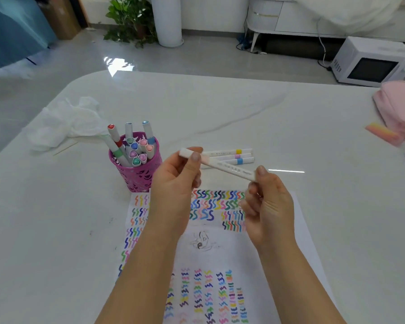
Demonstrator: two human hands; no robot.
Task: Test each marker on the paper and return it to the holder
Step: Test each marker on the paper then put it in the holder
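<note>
White plastic marker with a pale pink band (220, 166) is held in the air between both hands, above the far edge of the paper and just right of the holder. It lies nearly level, with its right end a little lower. The left hand (173, 183) pinches the marker's left end, thumb on the near side and fingers curled behind it. The right hand (269, 206) grips the right end, thumb pressed on top and the other fingers curled underneath. Whether the caps are on I cannot tell.

The white sheet of paper (220, 249) lies flat on the white marble-look table (220, 108), under the forearms. It is covered with rows of short wavy strokes in many colours, and has a grey pencil scribble near its middle.

The magenta perforated metal holder (138, 178) stands upright just beyond the paper's far left corner. It holds a bunch of white markers with coloured caps (136, 148); several lean to the left.

Behind the held marker, three more white markers lie side by side on the table: a yellow-banded marker (229, 151) farthest, a lilac-banded marker (232, 156) in the middle and a blue-banded marker (240, 161) nearest.

A crumpled white tissue (66, 122) lies left of the holder, with a thin wooden stick (64, 148) beside it. A pink fabric bag (398, 108) and a pink-and-yellow block (381, 134) sit at the right edge. A white microwave oven (369, 64) stands on the floor beyond.
</note>
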